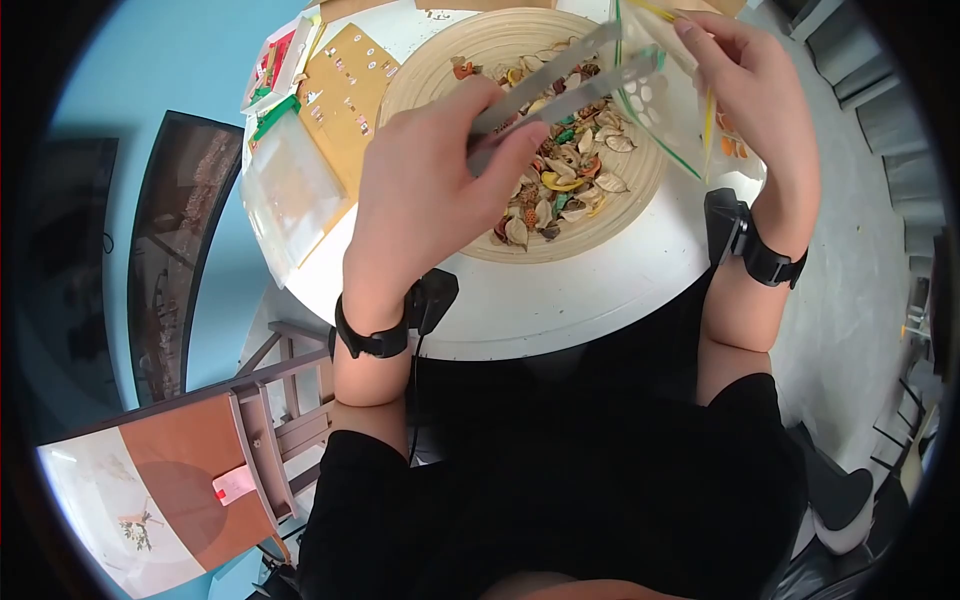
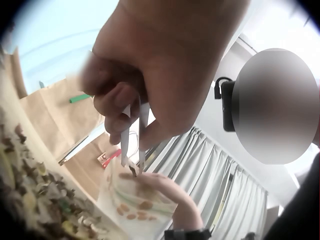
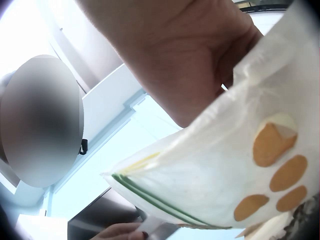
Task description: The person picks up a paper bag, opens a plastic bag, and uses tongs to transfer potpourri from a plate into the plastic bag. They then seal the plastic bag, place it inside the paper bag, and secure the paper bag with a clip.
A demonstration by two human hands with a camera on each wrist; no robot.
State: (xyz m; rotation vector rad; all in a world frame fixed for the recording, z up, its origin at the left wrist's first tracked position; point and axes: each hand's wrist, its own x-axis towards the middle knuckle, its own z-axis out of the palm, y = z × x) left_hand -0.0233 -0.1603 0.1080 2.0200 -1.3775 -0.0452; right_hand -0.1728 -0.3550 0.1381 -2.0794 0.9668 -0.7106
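My left hand (image 1: pixel 425 165) grips a pair of metal tongs (image 1: pixel 560 90) between thumb and fingers. The tips of the tongs reach the mouth of a translucent zip bag (image 1: pixel 655 110), and in the left wrist view a small dark piece (image 2: pixel 133 171) shows at them. My right hand (image 1: pixel 755 85) pinches the bag's upper edge at the right. Yellow and green strips line its opening, and orange-brown oval shapes (image 3: pixel 287 172) mark its side. Below the tongs lies a round wooden plate (image 1: pixel 440 95) with dried potpourri (image 1: pixel 560 185) spread over it.
The plate stands on a white round table (image 1: pixel 500 320). To its left are a brown paper sheet (image 1: pixel 345 85), a clear plastic bag (image 1: pixel 290 185) and a small box with red and green contents (image 1: pixel 280 65). A chair (image 1: pixel 285 420) stands at the lower left.
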